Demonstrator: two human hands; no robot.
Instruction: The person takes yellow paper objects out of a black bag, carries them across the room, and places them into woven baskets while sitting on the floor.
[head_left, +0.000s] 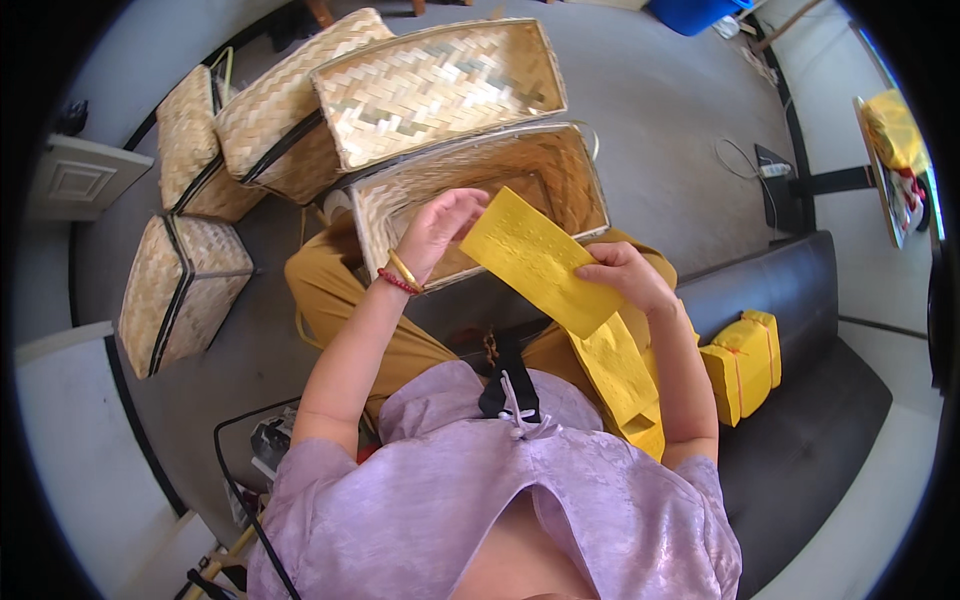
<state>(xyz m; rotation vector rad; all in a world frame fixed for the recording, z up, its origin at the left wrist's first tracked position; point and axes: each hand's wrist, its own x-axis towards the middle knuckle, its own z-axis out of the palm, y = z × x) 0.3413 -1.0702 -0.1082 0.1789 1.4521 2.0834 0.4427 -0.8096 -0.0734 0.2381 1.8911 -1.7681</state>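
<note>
In my right hand (626, 274) is a yellow embossed paper sheet (540, 259), pinched at its right edge between thumb and fingers. My left hand (442, 225) is just off the sheet's left end, palm turned inward, with nothing visible in it; the paper's edge lies close to its fingertips. Both hands are over the near side of an open woven bamboo basket (480, 172), whose lid (442, 90) is tipped back behind it. More yellow paper sheets (619, 367) lie by my right thigh, partly behind my right forearm.
Closed woven baskets (277, 135) stand on the floor at the left, another one (184, 292) nearer. Tied bundles of yellow paper (742, 364) rest on the dark seat (795, 442) at my right. A blue tub (686, 11) is at the far right; a cable (731, 165) lies on the floor.
</note>
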